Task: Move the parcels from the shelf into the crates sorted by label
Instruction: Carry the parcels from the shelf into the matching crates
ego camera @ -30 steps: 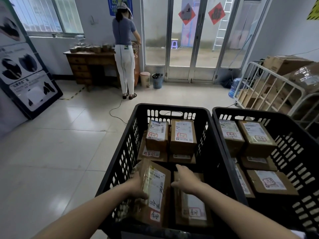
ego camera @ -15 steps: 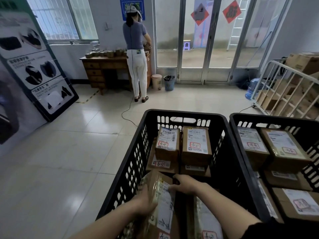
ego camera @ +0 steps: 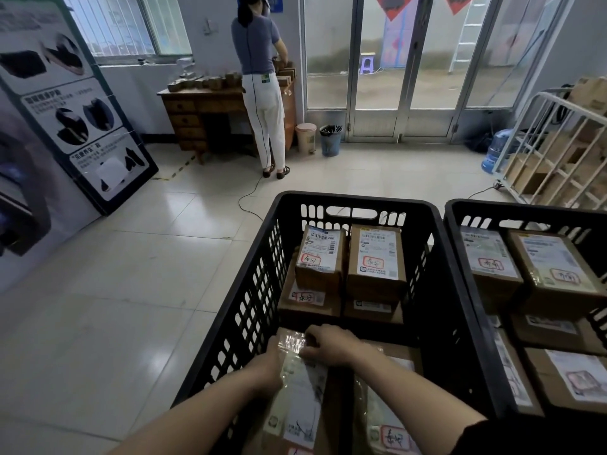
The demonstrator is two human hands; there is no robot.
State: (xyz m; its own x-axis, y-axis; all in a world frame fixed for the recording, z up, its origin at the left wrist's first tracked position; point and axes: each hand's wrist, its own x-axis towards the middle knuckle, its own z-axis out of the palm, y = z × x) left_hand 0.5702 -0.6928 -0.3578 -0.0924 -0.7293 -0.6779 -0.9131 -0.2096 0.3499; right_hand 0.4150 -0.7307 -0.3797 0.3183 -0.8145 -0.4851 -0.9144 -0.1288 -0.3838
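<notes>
My right hand (ego camera: 328,344) has moved from the neighbour box onto the far end of the taped parcel (ego camera: 303,399), with fingers curled over it. My left hand (ego camera: 264,364) grips its left edge. The parcel lies in the near left corner of the left black crate (ego camera: 356,199), beside a labelled parcel (ego camera: 387,418).

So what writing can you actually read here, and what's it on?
"泰安", handwritten in a red frame: near parcel, left crate.
Similar red-framed handwriting, right crate parcels: too blurred to be sure.
Printed label on the held parcel, poster, blue wall sign: unreadable.
</notes>
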